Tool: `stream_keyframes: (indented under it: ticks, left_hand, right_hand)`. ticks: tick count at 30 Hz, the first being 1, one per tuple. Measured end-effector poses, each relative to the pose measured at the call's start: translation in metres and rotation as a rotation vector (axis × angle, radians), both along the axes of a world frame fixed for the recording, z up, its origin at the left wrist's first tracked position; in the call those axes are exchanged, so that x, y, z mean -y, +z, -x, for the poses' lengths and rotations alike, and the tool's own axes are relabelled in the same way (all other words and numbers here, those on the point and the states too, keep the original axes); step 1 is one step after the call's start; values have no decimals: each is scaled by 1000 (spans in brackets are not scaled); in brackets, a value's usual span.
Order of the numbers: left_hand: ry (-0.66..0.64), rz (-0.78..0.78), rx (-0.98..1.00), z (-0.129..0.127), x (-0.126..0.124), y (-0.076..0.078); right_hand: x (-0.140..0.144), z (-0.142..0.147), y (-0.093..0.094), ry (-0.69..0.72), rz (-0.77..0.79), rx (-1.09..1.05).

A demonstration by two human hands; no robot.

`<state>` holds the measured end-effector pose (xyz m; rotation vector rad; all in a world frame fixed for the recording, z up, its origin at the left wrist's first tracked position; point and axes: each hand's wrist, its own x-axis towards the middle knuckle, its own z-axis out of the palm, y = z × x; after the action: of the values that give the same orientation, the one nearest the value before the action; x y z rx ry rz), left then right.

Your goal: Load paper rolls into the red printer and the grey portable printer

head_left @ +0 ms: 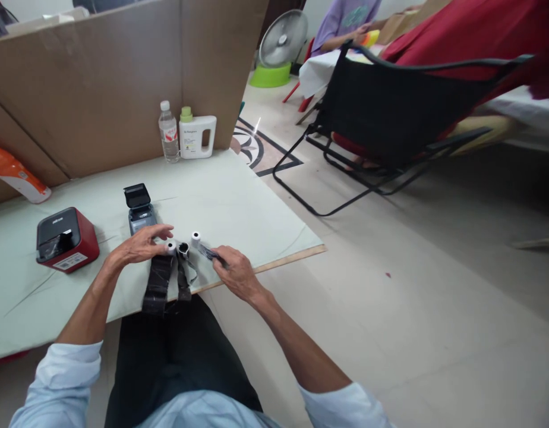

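Over the near part of the table, my left hand (pixel 145 244) has its fingers stretched out and apart, its thumb against or beside a small white paper roll (pixel 171 245). From around that roll a wide black strip (pixel 157 285) hangs over the table edge. A second roll with a dark wrapping (pixel 183 249) stands to its right, a narrow black strip trailing below. Another white roll (pixel 195 238) stands upright farther right. My right hand (pixel 236 270) is closed on a dark, shiny piece like crumpled plastic film (pixel 207 252). Behind my left hand sits a small black printer (pixel 139 208), lid raised.
A red and black boxy device (pixel 68 239) stands at left, with an orange and white bottle (pixel 20 173) behind it. A water bottle (pixel 169 134) and a white jug (pixel 198 137) stand against the cardboard wall (pixel 123 77). Right are a folding chair (pixel 372 113) and people.
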<state>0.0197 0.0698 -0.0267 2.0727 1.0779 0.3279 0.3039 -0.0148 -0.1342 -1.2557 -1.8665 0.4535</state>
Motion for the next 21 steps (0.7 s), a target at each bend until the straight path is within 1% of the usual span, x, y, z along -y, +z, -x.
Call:
stream_keyframes:
  ticks: [3, 6, 9, 12, 16, 18, 21]
  left_hand:
    - [27, -19, -40, 9, 15, -15]
    - [78, -136, -142, 8, 29, -30]
    - [101, -214, -196, 9, 38, -39]
    - [100, -241, -234, 19, 42, -41]
    - [133, -291, -271, 33, 41, -38]
    - [151, -322, -243, 30, 40, -34]
    - [178, -356, -138, 8, 36, -28]
  right_hand:
    - [5, 0, -1, -12, 10, -9]
    - [8, 1, -2, -17, 10, -17]
    - [10, 0, -2, -19, 10, -18]
    - [12, 1, -1, -18, 17, -17]
    - [15, 2, 6, -12, 25, -22]
    - [16, 4, 9, -10, 31, -32]
    - [18, 6, 12, -14, 38, -70]
